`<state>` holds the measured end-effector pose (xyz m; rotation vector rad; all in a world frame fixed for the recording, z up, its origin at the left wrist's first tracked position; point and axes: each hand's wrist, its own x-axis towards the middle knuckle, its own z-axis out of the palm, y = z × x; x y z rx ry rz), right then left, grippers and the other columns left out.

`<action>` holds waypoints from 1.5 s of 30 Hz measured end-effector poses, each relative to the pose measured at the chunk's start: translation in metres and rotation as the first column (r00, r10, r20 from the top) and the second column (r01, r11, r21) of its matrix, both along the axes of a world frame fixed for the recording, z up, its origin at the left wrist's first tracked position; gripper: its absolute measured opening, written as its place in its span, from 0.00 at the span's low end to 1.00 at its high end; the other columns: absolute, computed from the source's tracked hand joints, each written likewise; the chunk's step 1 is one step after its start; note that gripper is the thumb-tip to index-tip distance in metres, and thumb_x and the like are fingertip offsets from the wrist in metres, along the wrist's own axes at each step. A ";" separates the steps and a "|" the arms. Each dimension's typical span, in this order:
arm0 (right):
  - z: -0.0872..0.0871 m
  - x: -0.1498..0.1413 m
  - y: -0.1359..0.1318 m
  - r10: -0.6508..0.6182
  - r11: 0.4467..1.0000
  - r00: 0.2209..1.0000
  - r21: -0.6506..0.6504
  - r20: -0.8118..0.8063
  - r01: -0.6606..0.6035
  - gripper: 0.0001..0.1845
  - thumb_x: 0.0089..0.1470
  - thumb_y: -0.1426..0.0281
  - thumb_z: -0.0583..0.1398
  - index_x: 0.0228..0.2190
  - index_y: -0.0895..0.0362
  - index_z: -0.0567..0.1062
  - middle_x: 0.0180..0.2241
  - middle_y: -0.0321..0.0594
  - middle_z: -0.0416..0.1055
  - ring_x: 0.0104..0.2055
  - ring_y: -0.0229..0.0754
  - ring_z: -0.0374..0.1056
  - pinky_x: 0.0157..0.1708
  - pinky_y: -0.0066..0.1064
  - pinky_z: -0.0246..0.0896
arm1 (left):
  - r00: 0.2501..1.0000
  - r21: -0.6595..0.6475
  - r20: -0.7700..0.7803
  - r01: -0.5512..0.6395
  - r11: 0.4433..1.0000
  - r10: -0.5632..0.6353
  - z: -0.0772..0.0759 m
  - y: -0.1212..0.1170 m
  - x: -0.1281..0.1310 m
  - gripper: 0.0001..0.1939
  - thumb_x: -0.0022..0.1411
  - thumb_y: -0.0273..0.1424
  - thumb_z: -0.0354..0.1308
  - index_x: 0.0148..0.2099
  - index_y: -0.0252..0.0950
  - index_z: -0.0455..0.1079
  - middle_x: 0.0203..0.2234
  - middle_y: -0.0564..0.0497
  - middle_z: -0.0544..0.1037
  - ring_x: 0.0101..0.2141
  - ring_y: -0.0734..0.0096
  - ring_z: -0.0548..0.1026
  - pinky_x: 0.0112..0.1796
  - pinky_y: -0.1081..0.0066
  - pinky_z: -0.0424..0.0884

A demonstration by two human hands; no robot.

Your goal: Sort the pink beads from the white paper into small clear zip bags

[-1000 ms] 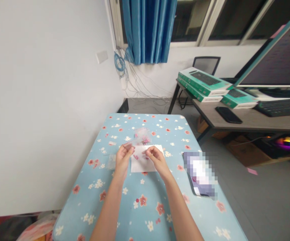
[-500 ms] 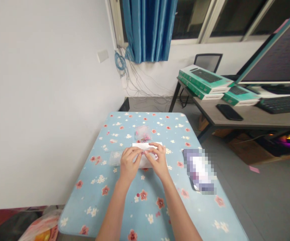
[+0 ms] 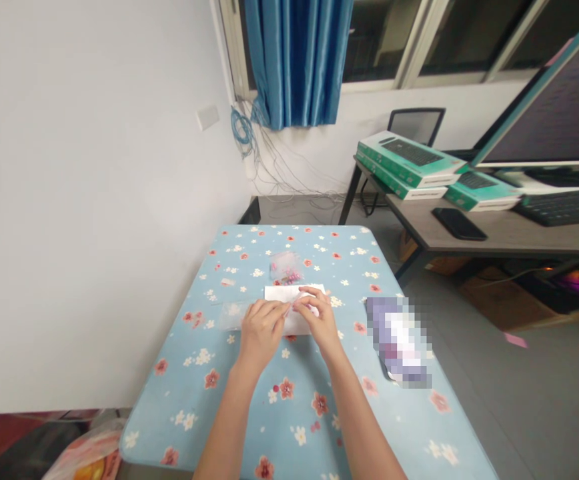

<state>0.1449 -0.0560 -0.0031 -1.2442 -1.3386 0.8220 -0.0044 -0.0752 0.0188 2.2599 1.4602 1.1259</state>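
Both hands meet over a white sheet [image 3: 279,292] on the flowered table. My left hand [image 3: 262,330] is closed in a pinch, its fingertips nearly touching those of the other hand. My right hand [image 3: 319,323] pinches with thumb and forefinger while its other fingers curl above. Something small and pinkish shows between the fingertips, too small to name. Just behind the sheet lies a clear plastic bag [image 3: 285,265] with small pink and red beads. Another clear plastic bag [image 3: 232,315] lies left of the sheet, partly behind my left hand.
A blurred-out flat object [image 3: 399,340] lies near the right edge of the blue flowered table [image 3: 194,393]. A small red bead [image 3: 276,388] rests between my forearms. To the right stands a desk with keyboard boxes [image 3: 409,163], a phone [image 3: 458,223] and a monitor [image 3: 549,107].
My left hand has turned, its fingers now more folded together. The fingertips of both hands have shifted slightly right and up. The bags and sheet stay in place.
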 end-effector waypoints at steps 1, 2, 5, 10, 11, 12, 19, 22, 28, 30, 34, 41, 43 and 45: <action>-0.001 0.000 0.000 -0.004 1.000 1.000 0.003 -0.001 0.004 0.10 0.51 0.62 0.61 0.22 0.52 0.76 0.43 0.41 0.71 0.51 0.50 0.60 0.55 0.46 0.44 | 1.000 -0.010 -0.002 0.003 1.000 -0.003 0.001 -0.001 0.000 0.14 0.61 0.27 0.53 0.46 0.44 0.74 0.36 0.49 0.79 0.38 0.62 0.72 0.41 0.62 0.65; -0.001 0.000 0.001 -0.005 1.000 1.000 0.007 0.003 0.005 0.10 0.51 0.63 0.61 0.22 0.52 0.76 0.43 0.41 0.71 0.50 0.49 0.60 0.55 0.46 0.44 | 1.000 -0.020 0.001 0.007 1.000 -0.006 0.001 -0.001 0.001 0.13 0.61 0.29 0.54 0.46 0.44 0.74 0.37 0.48 0.80 0.39 0.61 0.73 0.42 0.61 0.65; -0.001 0.001 -0.001 0.001 0.999 0.999 0.032 0.042 -0.002 0.10 0.52 0.63 0.60 0.23 0.53 0.75 0.43 0.42 0.70 0.51 0.49 0.59 0.55 0.46 0.44 | 0.999 -0.048 0.037 0.010 0.999 -0.008 0.004 -0.003 0.003 0.13 0.59 0.34 0.58 0.47 0.43 0.74 0.38 0.49 0.80 0.39 0.60 0.74 0.42 0.61 0.65; 0.009 0.001 -0.008 0.069 0.992 0.983 0.088 0.168 -0.085 0.09 0.55 0.63 0.58 0.28 0.51 0.75 0.47 0.41 0.67 0.54 0.49 0.55 0.57 0.47 0.41 | 0.993 -0.093 0.092 -0.060 0.994 0.068 0.008 -0.003 0.004 0.08 0.60 0.34 0.56 0.40 0.42 0.75 0.32 0.50 0.80 0.35 0.63 0.75 0.40 0.64 0.66; 0.012 0.000 -0.010 0.083 0.990 0.978 0.096 0.190 -0.103 0.09 0.56 0.63 0.57 0.28 0.51 0.75 0.47 0.41 0.66 0.54 0.49 0.54 0.57 0.47 0.41 | 0.992 -0.095 0.098 -0.066 0.993 0.076 0.009 -0.003 0.004 0.08 0.61 0.34 0.56 0.39 0.42 0.75 0.31 0.50 0.80 0.34 0.63 0.75 0.40 0.64 0.66; 0.014 0.000 -0.011 0.092 0.988 0.973 0.104 0.210 -0.116 0.09 0.57 0.63 0.56 0.29 0.51 0.75 0.48 0.41 0.66 0.55 0.49 0.54 0.57 0.47 0.41 | 0.992 -0.097 0.100 -0.070 0.993 0.079 0.011 -0.003 0.004 0.08 0.61 0.33 0.55 0.38 0.42 0.75 0.30 0.50 0.80 0.34 0.64 0.75 0.39 0.65 0.66; 0.015 -0.004 -0.013 0.032 0.979 0.946 0.182 0.324 -0.096 0.07 0.54 0.69 0.56 0.25 0.53 0.72 0.46 0.41 0.65 0.53 0.50 0.54 0.57 0.48 0.42 | 0.984 -0.037 0.000 -0.178 0.983 0.178 0.014 -0.004 0.009 0.08 0.58 0.30 0.56 0.29 0.41 0.74 0.23 0.52 0.77 0.27 0.67 0.72 0.35 0.67 0.62; 0.014 -0.005 -0.012 0.014 0.981 0.937 0.177 0.349 -0.080 0.07 0.52 0.71 0.56 0.24 0.53 0.71 0.45 0.41 0.65 0.52 0.50 0.54 0.56 0.48 0.43 | 0.972 0.023 -0.006 -0.235 0.972 0.235 0.009 -0.007 0.014 0.07 0.56 0.29 0.57 0.28 0.41 0.75 0.21 0.52 0.76 0.26 0.67 0.71 0.34 0.67 0.61; 0.016 -0.007 -0.014 -0.049 0.979 0.930 0.200 0.365 -0.027 0.06 0.47 0.74 0.56 0.22 0.54 0.70 0.43 0.41 0.65 0.49 0.51 0.55 0.52 0.47 0.46 | 0.921 0.088 0.042 -0.390 0.916 0.388 0.008 -0.003 0.009 0.07 0.53 0.27 0.57 0.26 0.41 0.74 0.19 0.51 0.74 0.25 0.67 0.70 0.35 0.68 0.62; 0.017 -0.007 -0.014 -0.054 0.978 0.936 0.205 0.348 -0.020 0.06 0.46 0.74 0.56 0.21 0.54 0.70 0.42 0.41 0.66 0.48 0.51 0.55 0.51 0.46 0.47 | 0.927 0.048 0.079 -0.370 0.928 0.366 0.012 -0.001 0.002 0.06 0.54 0.27 0.57 0.26 0.40 0.74 0.21 0.51 0.75 0.27 0.66 0.72 0.35 0.67 0.63; 0.018 -0.003 -0.013 -0.017 0.983 0.950 0.180 0.310 -0.041 0.07 0.47 0.73 0.55 0.20 0.54 0.69 0.40 0.41 0.66 0.47 0.51 0.55 0.50 0.46 0.49 | 0.986 -0.091 0.135 -0.090 0.992 0.101 0.016 -0.001 -0.013 0.06 0.56 0.33 0.59 0.36 0.41 0.75 0.31 0.50 0.79 0.34 0.64 0.74 0.39 0.65 0.67; 0.025 0.004 -0.015 0.136 0.972 0.939 0.138 0.317 -0.188 0.10 0.47 0.73 0.52 0.18 0.54 0.68 0.37 0.40 0.65 0.45 0.49 0.55 0.49 0.44 0.49 | 0.984 -0.214 0.085 0.169 0.962 -0.154 0.005 -0.008 -0.016 0.41 0.42 0.40 0.70 0.59 0.45 0.60 0.54 0.45 0.69 0.54 0.53 0.66 0.54 0.53 0.61; 0.027 0.003 -0.016 0.176 0.965 0.931 0.131 0.321 -0.227 0.10 0.47 0.73 0.52 0.18 0.55 0.67 0.37 0.41 0.64 0.46 0.49 0.55 0.49 0.43 0.50 | 0.977 -0.223 0.107 0.203 0.953 -0.183 0.003 -0.008 -0.012 0.40 0.44 0.40 0.69 0.59 0.45 0.59 0.54 0.44 0.68 0.55 0.54 0.65 0.55 0.53 0.60; 0.029 0.002 -0.017 0.186 0.961 0.927 0.138 0.326 -0.241 0.10 0.47 0.73 0.53 0.17 0.55 0.68 0.37 0.41 0.64 0.46 0.49 0.55 0.48 0.43 0.50 | 0.970 -0.222 0.138 0.227 0.948 -0.200 0.003 -0.008 -0.010 0.39 0.45 0.40 0.69 0.58 0.44 0.59 0.55 0.44 0.67 0.56 0.55 0.64 0.56 0.54 0.59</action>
